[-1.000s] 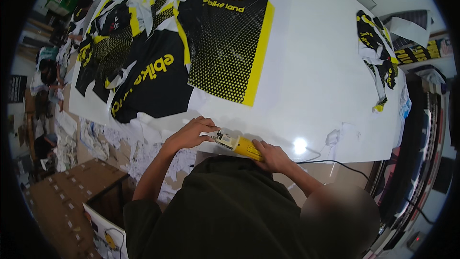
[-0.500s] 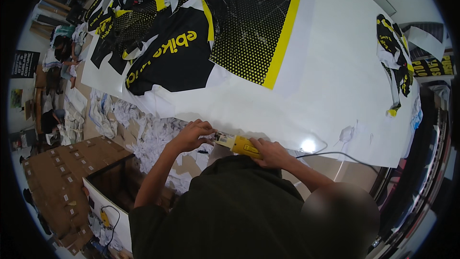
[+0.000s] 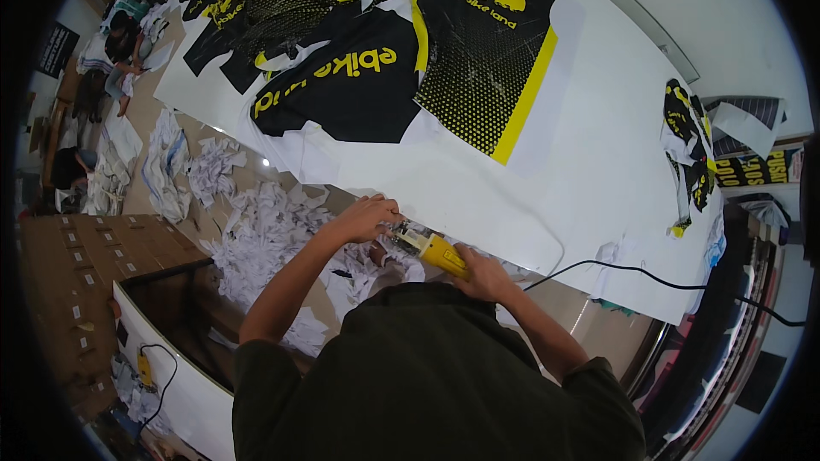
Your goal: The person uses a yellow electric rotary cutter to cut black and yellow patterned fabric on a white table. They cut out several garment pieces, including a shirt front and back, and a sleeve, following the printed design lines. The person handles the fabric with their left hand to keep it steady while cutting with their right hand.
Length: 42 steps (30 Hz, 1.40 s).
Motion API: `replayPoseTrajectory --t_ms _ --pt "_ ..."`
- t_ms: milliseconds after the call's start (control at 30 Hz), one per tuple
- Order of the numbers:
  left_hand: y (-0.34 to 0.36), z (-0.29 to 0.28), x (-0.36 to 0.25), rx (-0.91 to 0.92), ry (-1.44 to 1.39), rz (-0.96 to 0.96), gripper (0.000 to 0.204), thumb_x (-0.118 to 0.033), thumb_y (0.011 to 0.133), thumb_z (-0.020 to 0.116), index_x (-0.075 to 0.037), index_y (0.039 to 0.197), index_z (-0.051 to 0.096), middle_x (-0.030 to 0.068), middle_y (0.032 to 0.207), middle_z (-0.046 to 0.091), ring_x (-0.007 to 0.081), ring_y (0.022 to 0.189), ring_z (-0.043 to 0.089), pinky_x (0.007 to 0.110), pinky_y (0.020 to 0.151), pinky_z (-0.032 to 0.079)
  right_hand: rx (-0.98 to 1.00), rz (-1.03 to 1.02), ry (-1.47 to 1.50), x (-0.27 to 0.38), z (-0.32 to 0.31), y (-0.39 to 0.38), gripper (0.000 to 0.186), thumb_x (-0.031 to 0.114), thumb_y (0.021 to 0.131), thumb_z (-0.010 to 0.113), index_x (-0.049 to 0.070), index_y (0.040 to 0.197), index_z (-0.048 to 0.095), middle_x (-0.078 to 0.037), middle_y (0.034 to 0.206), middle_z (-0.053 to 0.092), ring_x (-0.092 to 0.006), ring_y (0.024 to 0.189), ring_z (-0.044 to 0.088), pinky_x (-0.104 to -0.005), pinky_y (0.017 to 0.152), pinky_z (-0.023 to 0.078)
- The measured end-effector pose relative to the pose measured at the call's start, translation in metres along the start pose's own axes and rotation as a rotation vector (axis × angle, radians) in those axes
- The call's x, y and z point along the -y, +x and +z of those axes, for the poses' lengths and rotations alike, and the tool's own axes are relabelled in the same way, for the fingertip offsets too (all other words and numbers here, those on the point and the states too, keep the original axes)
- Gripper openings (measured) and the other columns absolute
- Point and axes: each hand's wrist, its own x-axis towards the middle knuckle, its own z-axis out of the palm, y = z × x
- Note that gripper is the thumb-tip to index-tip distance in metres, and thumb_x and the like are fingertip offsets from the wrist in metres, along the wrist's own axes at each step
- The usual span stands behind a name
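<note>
Holding the yellow cutter (image 3: 434,251) closed in my right hand (image 3: 484,273) at the worktop (image 3: 598,171) edge, my left hand (image 3: 369,218) pressing flat by its head, I've shifted leftward, scraps (image 3: 265,239) now showing below.

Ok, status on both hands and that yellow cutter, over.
Right hand gripping yellow cutter by its handle. Left hand at its front end, on the white sheet's edge. Black cord trails right.
</note>
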Motion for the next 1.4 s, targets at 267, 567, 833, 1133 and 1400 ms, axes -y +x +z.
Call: replayPoseTrajectory --t_ms 267,567,833,1133,1400 --pt "0.002 0.003 0.006 -0.023 -0.026 -0.005 0.039 -0.019 0.085 0.080 -0.018 0.124 0.076 0.0023 0.119 0.067 0.0272 0.123 0.057 0.046 0.105 0.045 0.031 0.023 0.008 0.003 -0.001 0.002 0.076 0.047 0.093 0.073 0.003 0.147 0.043 -0.028 0.119 0.069 -0.0475 0.102 0.070 -0.0531 0.087 0.056" --pt "0.006 0.002 0.009 -0.051 0.002 0.049 0.047 -0.019 0.083 0.081 -0.015 0.129 0.075 0.0059 0.117 0.068 0.0306 0.115 0.060 0.043 0.099 0.050 0.078 0.032 0.012 0.006 -0.006 0.003 0.078 0.040 0.093 0.073 -0.002 0.151 0.040 -0.030 0.121 0.066 -0.0467 0.101 0.070 -0.0531 0.084 0.057" --pt "0.009 -0.002 0.005 -0.052 -0.038 0.018 0.042 -0.017 0.079 0.085 -0.014 0.120 0.078 0.0039 0.119 0.068 0.0284 0.118 0.061 0.042 0.099 0.050 0.085 0.085 0.042 0.009 -0.003 0.003 0.077 0.043 0.094 0.071 -0.001 0.151 0.041 -0.031 0.122 0.067 -0.0480 0.102 0.070 -0.0532 0.087 0.057" --pt "0.012 -0.006 0.006 -0.043 -0.041 0.041 0.039 -0.017 0.080 0.084 -0.015 0.118 0.079 0.0043 0.116 0.069 0.0285 0.115 0.062 0.041 0.099 0.050 0.094 0.129 0.072 0.012 -0.004 0.004 0.080 0.044 0.094 0.072 0.000 0.152 0.040 -0.033 0.125 0.067 -0.0488 0.107 0.069 -0.0524 0.092 0.057" --pt "0.010 -0.005 0.005 -0.052 -0.050 0.031 0.038 -0.016 0.080 0.084 -0.016 0.118 0.079 0.0036 0.116 0.069 0.0285 0.114 0.062 0.042 0.098 0.050 0.159 0.178 0.056 0.013 -0.007 0.007 0.081 0.044 0.094 0.072 0.001 0.154 0.039 -0.032 0.132 0.064 -0.0482 0.112 0.067 -0.0520 0.095 0.056"
